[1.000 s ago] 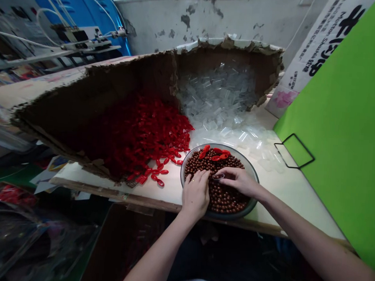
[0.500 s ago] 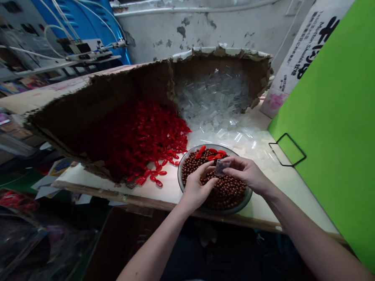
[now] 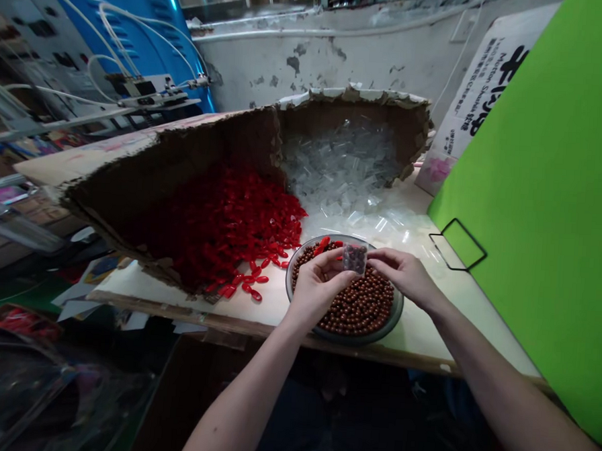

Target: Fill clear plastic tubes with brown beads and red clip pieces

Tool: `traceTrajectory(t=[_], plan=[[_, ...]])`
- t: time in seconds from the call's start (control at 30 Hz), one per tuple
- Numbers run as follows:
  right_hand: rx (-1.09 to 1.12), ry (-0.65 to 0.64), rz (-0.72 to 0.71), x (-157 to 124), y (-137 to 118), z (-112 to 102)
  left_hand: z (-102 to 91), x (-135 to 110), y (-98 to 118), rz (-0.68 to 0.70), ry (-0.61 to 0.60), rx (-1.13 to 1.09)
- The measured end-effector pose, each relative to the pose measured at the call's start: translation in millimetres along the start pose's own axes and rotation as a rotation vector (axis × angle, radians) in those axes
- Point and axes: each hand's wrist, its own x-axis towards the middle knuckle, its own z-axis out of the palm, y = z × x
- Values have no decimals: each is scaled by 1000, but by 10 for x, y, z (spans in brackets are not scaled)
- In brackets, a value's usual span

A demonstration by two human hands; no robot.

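Observation:
Over a round bowl (image 3: 290, 279) of brown beads (image 3: 360, 306), my left hand (image 3: 318, 283) pinches a small clear plastic box (image 3: 354, 258) between thumb and fingers. Dark round pieces show through its walls. My right hand (image 3: 404, 275) is at the box's right edge, fingertips drawn together. Whether these fingertips grip the box or something small is hidden. A few red plastic pieces (image 3: 322, 244) lie on the beads at the bowl's back, partly covered by the left hand and the box.
A torn cardboard box (image 3: 113, 155) lies open behind, with a heap of red pieces (image 3: 241, 215) and a heap of clear plastic pieces (image 3: 339, 167) spilling onto the table (image 3: 426, 333). A green panel (image 3: 549, 198) with a black wire handle (image 3: 464, 244) stands at right.
The clear box has moved from my right fingers into my left hand's pinch and is turned more upright. My right fingertips have drawn back to its edge. The camera view has shifted slightly.

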Motion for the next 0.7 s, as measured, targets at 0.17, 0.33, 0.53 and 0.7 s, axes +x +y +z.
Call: traceTrajectory(t=[0.17, 0.33, 0.53, 0.7], plan=[[-424, -42, -159, 226, 291, 191, -3, -37, 17, 1, 24, -17], [-419, -47, -188, 448, 386, 421, -30, -57, 50, -17, 20, -24], [-415, -57, -199, 531, 417, 464, -111, -60, 43, -1, 20, -18], [-377, -44, -212, 453, 376, 366, -326, -69, -131, 16, 124, -34]])
